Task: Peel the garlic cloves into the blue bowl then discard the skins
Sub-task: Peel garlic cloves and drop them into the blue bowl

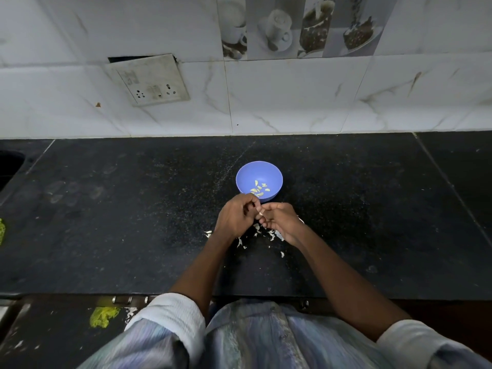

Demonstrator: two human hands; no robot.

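Several peeled cloves (257,189) already lie in the bottom of the blue bowl (275,179), pale yellow and slim, so the peeling looks well under way; whether unpeeled cloves are left cannot be told, since none show on the surface (119,209) apart from whatever the hands hold. None of the discarding seems done: the skins (262,231) are scattered loose beneath and around the hands.

At the far left a bit of green, crinkled material (2,230) sits at the frame's edge, with a dark sink opening (10,163) behind it. The surface is black speckled stone, matte, with faint smudges. On the tiled wall above hangs a grubby switch plate (147,79), tilted out of its recess.

Toward the middle, the left hand (234,217) is curled, fingers bent inward against the right hand (279,219), whose fingers are likewise drawn together. Between them a small whitish piece (259,213) shows, most likely a clove being stripped, pinched where the fingertips meet; which hand grips it is too small to tell. The skins are thin, white, papery flakes, curled at the edges. Just beyond the hands stands the bowl, round, smooth, seemingly plastic, its near rim partly hidden by the left knuckles.
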